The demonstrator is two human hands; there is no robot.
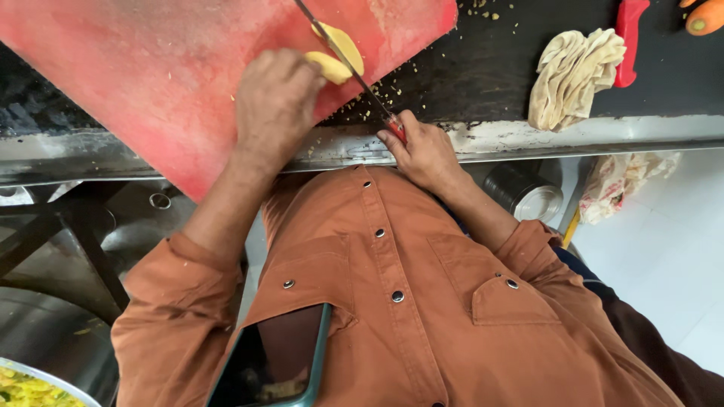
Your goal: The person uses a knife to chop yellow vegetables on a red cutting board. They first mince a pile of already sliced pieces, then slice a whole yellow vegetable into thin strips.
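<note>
Potato [335, 54] — peeled, yellow, already split in two — lies at the top centre of the frame on a red cutting board [151, 68]. The left hand [275, 102] closes over the nearer piece, fingers curled on it. The right hand [422, 151] wraps tight round the red handle of a knife [343, 56], its blade crossing between the pieces. A crumpled cloth [573, 75] sits upper right.

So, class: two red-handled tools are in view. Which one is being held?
The knife crossing the red cutting board, gripped by the right hand. The other red handle lies untouched beside the crumpled cloth.
</note>
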